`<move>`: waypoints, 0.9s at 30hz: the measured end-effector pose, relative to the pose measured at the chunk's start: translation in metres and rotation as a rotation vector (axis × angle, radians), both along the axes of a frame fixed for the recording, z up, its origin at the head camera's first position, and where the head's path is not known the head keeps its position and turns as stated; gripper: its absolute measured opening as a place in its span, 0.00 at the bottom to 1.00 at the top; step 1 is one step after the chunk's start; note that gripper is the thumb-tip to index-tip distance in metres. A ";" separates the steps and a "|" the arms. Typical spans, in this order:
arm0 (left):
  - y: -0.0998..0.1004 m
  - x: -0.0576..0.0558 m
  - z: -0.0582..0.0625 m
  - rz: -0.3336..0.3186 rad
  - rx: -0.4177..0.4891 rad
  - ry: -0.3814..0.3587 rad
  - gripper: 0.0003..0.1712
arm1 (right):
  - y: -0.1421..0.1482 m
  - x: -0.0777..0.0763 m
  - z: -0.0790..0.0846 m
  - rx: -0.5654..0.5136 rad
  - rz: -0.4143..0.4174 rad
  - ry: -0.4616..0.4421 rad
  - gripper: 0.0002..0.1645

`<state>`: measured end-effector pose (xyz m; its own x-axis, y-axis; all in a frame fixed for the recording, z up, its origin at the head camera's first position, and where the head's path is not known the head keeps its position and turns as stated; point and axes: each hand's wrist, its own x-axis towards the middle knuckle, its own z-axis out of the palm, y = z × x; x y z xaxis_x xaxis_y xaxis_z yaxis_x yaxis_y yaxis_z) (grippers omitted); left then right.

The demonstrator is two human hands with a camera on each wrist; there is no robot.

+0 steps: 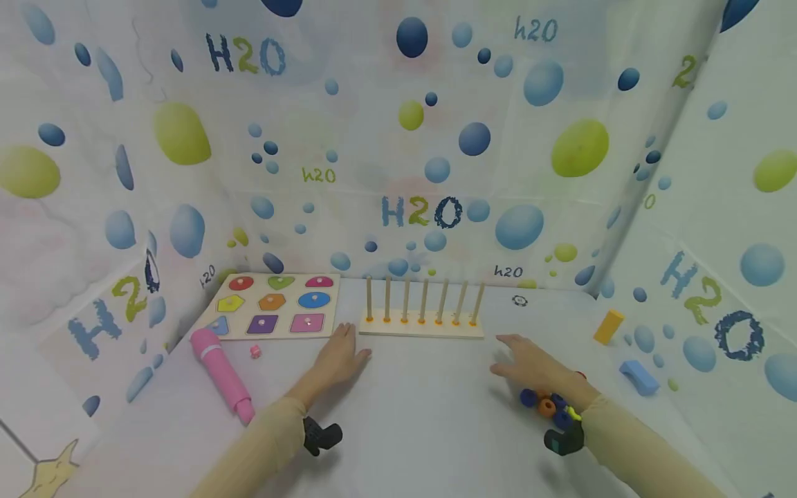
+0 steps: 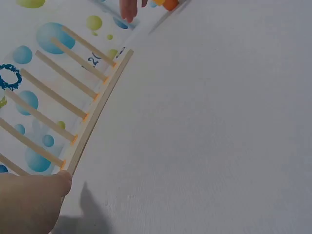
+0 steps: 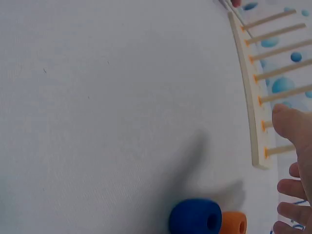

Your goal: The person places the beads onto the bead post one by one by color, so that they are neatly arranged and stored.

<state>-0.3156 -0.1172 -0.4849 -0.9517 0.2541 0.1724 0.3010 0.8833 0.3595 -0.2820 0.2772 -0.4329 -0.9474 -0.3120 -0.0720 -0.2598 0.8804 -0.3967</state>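
Note:
A wooden peg rack (image 1: 420,325) with several upright bare dowels stands at the middle back of the table. My left hand (image 1: 338,356) is at the rack's left end, fingers extended and holding nothing; its thumb (image 2: 61,184) overlaps the base's end in the left wrist view. To the right of the rack hovers my right hand (image 1: 529,363), its fingers spread and nothing in its grasp. Below and partly behind the right wrist lies a group of beads: a blue bead (image 1: 528,398), an orange bead (image 1: 546,407) and several others, some hidden by the forearm.
A shape puzzle board (image 1: 236,321) lies at the back left. In front of it are a pink microphone-like tube (image 1: 223,373) and a small pink piece (image 1: 255,351). A yellow block (image 1: 608,326) and a blue arched block (image 1: 638,377) lie far right. Patterned sheets rise behind and at both sides.

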 end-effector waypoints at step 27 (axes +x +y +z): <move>0.012 -0.030 -0.011 0.103 0.136 0.080 0.31 | 0.073 -0.009 -0.017 -0.078 -0.004 0.000 0.24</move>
<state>-0.3458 -0.1049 -0.4957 -0.9533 0.1251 0.2749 0.2440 0.8556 0.4566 -0.2907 0.3499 -0.4499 -0.9486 -0.3127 -0.0479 -0.2560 0.8478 -0.4645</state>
